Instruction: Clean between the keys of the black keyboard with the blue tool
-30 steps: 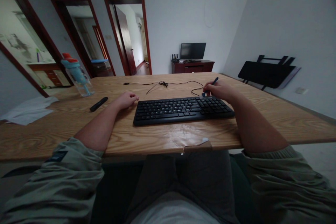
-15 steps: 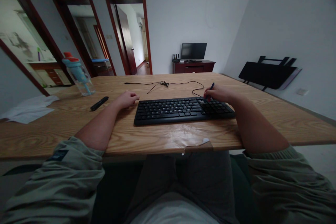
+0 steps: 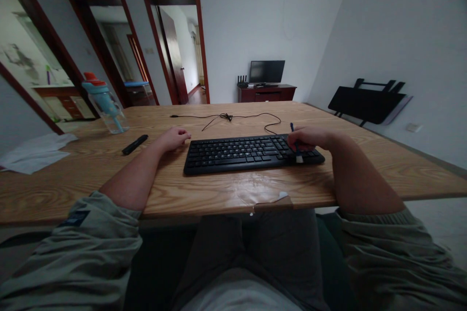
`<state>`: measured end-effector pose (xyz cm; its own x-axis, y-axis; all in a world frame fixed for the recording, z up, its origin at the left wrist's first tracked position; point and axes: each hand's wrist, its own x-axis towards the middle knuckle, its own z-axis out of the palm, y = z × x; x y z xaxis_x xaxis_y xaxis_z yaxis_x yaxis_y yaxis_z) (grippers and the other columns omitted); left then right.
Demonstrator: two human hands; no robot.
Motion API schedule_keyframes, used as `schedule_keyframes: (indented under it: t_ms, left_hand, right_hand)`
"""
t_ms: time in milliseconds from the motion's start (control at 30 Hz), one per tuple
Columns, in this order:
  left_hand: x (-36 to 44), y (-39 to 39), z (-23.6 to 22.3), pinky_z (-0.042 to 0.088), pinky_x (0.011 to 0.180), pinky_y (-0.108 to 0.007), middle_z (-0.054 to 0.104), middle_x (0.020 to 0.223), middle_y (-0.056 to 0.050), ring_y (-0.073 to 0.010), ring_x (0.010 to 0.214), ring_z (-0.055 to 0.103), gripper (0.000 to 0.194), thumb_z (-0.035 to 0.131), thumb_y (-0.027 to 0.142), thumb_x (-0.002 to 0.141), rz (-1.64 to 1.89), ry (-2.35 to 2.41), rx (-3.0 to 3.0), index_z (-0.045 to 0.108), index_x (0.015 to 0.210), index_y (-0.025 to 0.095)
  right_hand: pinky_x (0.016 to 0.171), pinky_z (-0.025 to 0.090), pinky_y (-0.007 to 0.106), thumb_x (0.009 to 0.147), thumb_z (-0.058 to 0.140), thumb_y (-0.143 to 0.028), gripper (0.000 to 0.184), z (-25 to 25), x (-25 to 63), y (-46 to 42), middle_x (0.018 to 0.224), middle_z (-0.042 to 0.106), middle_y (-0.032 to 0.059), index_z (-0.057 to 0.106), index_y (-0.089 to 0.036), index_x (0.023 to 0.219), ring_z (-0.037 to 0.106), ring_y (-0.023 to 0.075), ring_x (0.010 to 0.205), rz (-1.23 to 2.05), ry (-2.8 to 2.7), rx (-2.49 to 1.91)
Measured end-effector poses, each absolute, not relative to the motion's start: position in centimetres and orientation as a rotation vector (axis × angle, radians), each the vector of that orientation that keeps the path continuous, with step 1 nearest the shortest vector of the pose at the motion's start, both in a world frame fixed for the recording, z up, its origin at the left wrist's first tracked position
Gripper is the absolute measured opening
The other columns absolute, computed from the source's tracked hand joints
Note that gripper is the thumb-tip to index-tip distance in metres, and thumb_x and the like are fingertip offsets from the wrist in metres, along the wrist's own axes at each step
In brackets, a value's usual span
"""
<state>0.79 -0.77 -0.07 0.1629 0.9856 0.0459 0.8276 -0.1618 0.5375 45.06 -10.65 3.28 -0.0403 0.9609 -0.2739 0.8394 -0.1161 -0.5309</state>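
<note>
A black keyboard (image 3: 248,153) lies on the wooden table (image 3: 219,189) in front of me, its thin black cable (image 3: 233,116) trailing behind it. My right hand (image 3: 310,137) is closed around a small blue-handled brush (image 3: 295,148), whose pale tip rests on the right end of the keyboard near its front edge. My left hand (image 3: 175,138) lies curled on the table at the keyboard's left end, fingers loosely bent, holding nothing that I can see.
A black pen-like object (image 3: 134,144) lies left of my left hand. A clear bottle with a blue and red lid (image 3: 104,107) stands at the back left. White paper (image 3: 32,153) sits at the left edge. A folded black table (image 3: 368,102) leans on the right wall.
My right hand has drawn the brush from the keyboard's far right corner toward its front edge, turning the tip down. My left hand has stayed in place.
</note>
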Motion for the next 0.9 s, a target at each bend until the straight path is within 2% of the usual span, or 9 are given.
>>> schedule_keyframes:
  t_ms: [100, 200, 267, 367, 500, 667, 900]
  left_hand:
    - [0.8, -1.1, 0.3, 0.037, 0.050, -0.029, 0.059, 0.073, -0.005, -0.0161, 0.055, 0.050, 0.028, 0.053, 0.042, 0.082, 0.562, 1.709, 2.066, 0.062, 0.082, 0.015]
    - [0.8, -1.2, 0.5, 0.036, 0.049, -0.029, 0.060, 0.074, -0.006, -0.0167, 0.056, 0.050, 0.030, 0.053, 0.043, 0.080, 0.553, 1.738, 2.070, 0.063, 0.082, 0.015]
    - [0.8, -1.1, 0.4, 0.036, 0.049, -0.029, 0.060, 0.075, -0.006, -0.0165, 0.055, 0.050, 0.030, 0.053, 0.044, 0.081, 0.549, 1.743, 2.073, 0.062, 0.083, 0.015]
    - [0.8, -1.2, 0.4, 0.035, 0.049, -0.028, 0.059, 0.074, -0.005, -0.0157, 0.054, 0.048, 0.030, 0.052, 0.043, 0.082, 0.541, 1.714, 2.085, 0.061, 0.081, 0.015]
    - [1.1, -1.7, 0.7, 0.034, 0.050, -0.028, 0.057, 0.071, -0.005, -0.0152, 0.054, 0.047, 0.029, 0.053, 0.043, 0.082, 0.536, 1.699, 2.080, 0.059, 0.079, 0.015]
    - [1.4, -2.2, 1.0, 0.033, 0.051, -0.028, 0.057, 0.070, -0.005, -0.0156, 0.055, 0.048, 0.029, 0.053, 0.043, 0.081, 0.530, 1.722, 2.109, 0.058, 0.074, 0.015]
    - [0.9, -1.3, 0.4, 0.037, 0.052, -0.029, 0.061, 0.077, -0.007, -0.0168, 0.057, 0.051, 0.031, 0.053, 0.045, 0.081, 0.525, 1.731, 2.099, 0.062, 0.081, 0.016]
  right_hand:
    - [0.048, 0.025, 0.026, 0.081, 0.051, -0.028, 0.020, 3.4, 47.0, -10.9, 0.059, 0.040, 0.0028, 0.057, -0.012, 0.070, 0.032, 0.0112, 0.052, 0.847, -1.771, -1.899]
    - [0.052, 0.033, 0.024, 0.080, 0.061, -0.034, 0.030, 3.1, 48.5, -11.4, 0.075, 0.054, 0.0050, 0.065, -0.014, 0.102, 0.045, 0.0140, 0.065, 0.710, -1.734, -1.793]
    - [0.057, 0.038, 0.024, 0.077, 0.066, -0.035, 0.039, 2.8, 48.9, -11.7, 0.088, 0.061, 0.0071, 0.066, -0.016, 0.110, 0.049, 0.0158, 0.073, 0.683, -1.756, -1.781]
    - [0.057, 0.037, 0.025, 0.076, 0.064, -0.037, 0.032, 2.3, 49.2, -11.9, 0.092, 0.064, 0.0086, 0.068, -0.015, 0.098, 0.048, 0.0152, 0.072, 0.655, -1.782, -1.733]
    - [0.055, 0.033, 0.026, 0.074, 0.061, -0.036, 0.025, 2.1, 49.6, -11.5, 0.081, 0.060, 0.0066, 0.063, -0.014, 0.086, 0.046, 0.0136, 0.066, 0.528, -1.752, -1.632]
    - [0.055, 0.034, 0.025, 0.074, 0.060, -0.036, 0.027, 2.1, 49.2, -11.5, 0.081, 0.060, 0.0059, 0.061, -0.013, 0.090, 0.047, 0.0133, 0.066, 0.551, -1.745, -1.615]
    - [0.063, 0.043, 0.027, 0.078, 0.062, -0.037, 0.030, 2.3, 48.2, -11.8, 0.093, 0.067, 0.0096, 0.068, -0.013, 0.095, 0.057, 0.0185, 0.078, 0.625, -1.833, -1.747]
